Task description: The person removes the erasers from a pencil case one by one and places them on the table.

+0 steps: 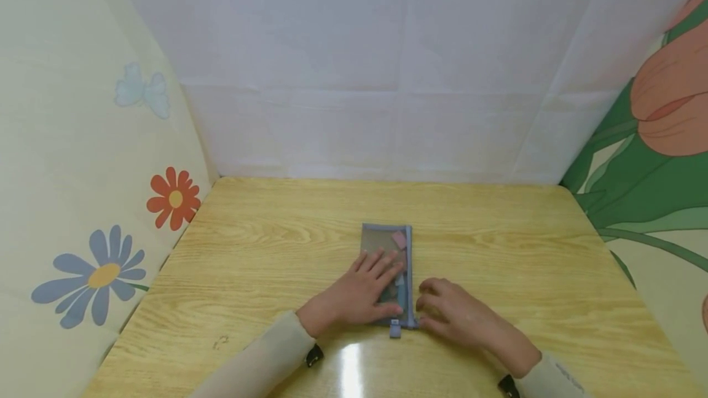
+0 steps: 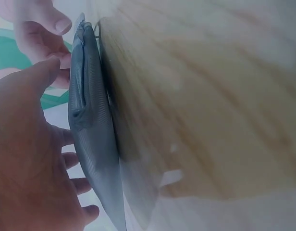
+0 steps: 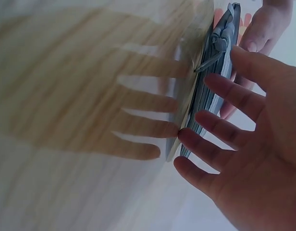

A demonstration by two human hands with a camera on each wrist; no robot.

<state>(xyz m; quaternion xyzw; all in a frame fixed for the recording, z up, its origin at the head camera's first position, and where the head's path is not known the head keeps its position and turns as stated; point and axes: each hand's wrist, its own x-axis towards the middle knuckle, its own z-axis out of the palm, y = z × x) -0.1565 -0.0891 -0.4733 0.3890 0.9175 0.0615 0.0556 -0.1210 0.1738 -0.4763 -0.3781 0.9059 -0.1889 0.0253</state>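
Observation:
A flat grey-blue mesh zipper pouch (image 1: 387, 239) lies lengthwise on the wooden table (image 1: 260, 250), with pink and teal items showing through it. My left hand (image 1: 365, 292) rests flat on the pouch's near half with straight fingers. My right hand (image 1: 449, 311) sits just right of the zipper edge with its fingers loosely spread, touching or almost touching the pouch and gripping nothing. The zipper pull (image 1: 395, 328) hangs off the near end. The left wrist view shows the pouch (image 2: 90, 125) edge-on beside the left hand (image 2: 28, 159). The right wrist view shows the pouch (image 3: 220, 62) in front of my spread right hand (image 3: 244, 144).
White sheets form the back wall (image 1: 387, 66). A flower-printed panel (image 1: 83, 201) stands along the left side and a tulip-printed panel (image 1: 658, 140) along the right. Bare wooden tabletop surrounds the pouch on all sides.

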